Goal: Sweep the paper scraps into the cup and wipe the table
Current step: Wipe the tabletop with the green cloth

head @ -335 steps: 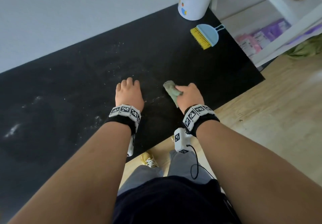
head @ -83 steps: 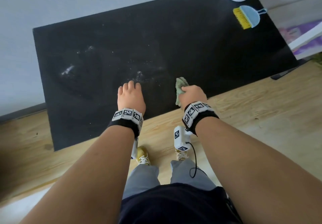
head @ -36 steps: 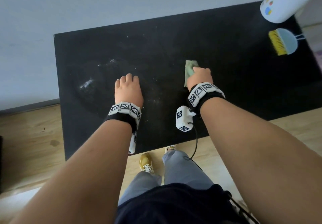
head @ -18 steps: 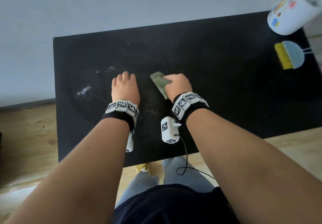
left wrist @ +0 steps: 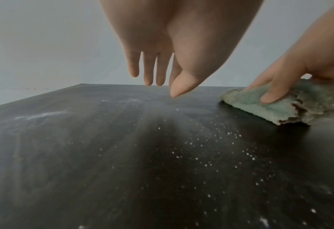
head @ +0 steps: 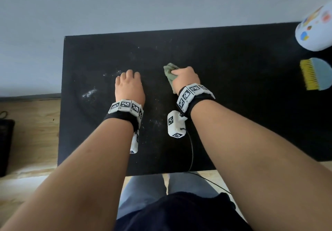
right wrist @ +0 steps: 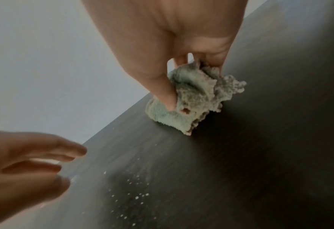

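My right hand (head: 184, 77) grips a crumpled green cloth (head: 170, 72) and presses it on the black table (head: 242, 95) near its middle. The right wrist view shows the thumb and fingers pinching the cloth (right wrist: 193, 102). My left hand (head: 130, 86) hovers just left of it with straight, relaxed fingers (left wrist: 148, 69) above the tabletop, holding nothing. Fine white dust specks (left wrist: 211, 148) and a smear (head: 89, 93) lie on the table around and left of the hands. A white cup (head: 316, 31) with coloured spots stands at the far right corner.
A small blue brush with yellow bristles (head: 316, 74) lies on the table in front of the cup. A grey wall runs behind the table. Wooden floor (head: 30, 131) shows to the left and in front, with a dark object (head: 6, 144) at the left edge.
The right hand drew the cloth back from the far middle toward the left hand, then shifted it slightly right again. The left hand stayed about where it was.
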### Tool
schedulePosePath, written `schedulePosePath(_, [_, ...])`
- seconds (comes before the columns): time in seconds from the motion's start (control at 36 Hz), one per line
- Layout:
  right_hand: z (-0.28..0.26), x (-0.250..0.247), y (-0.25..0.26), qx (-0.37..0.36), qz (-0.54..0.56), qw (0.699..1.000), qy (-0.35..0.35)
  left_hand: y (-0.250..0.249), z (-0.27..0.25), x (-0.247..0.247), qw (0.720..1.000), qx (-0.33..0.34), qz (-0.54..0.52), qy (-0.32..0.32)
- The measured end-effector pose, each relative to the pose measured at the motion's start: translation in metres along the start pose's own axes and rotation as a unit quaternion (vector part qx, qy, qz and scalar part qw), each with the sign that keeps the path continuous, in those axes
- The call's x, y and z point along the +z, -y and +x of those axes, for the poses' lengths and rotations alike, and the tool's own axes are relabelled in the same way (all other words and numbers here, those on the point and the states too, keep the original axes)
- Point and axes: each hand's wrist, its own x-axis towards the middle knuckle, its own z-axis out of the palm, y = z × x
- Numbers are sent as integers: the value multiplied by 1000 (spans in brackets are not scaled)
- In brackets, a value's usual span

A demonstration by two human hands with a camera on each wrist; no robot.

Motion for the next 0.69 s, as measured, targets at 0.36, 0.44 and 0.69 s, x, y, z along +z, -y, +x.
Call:
schedulePosePath(0.36, [48,-51,9,122,60,986,-98,-3,36,-3,1000,15,-7,8])
schedulePosePath(0.44, [57,-45,10,106,38,991,-68,-3,45,-3,1000,21,-7,12])
schedulePosePath(0.69, [63,-16,38,14,28,999,-15,-5,72,-5,999,40,-7,14])
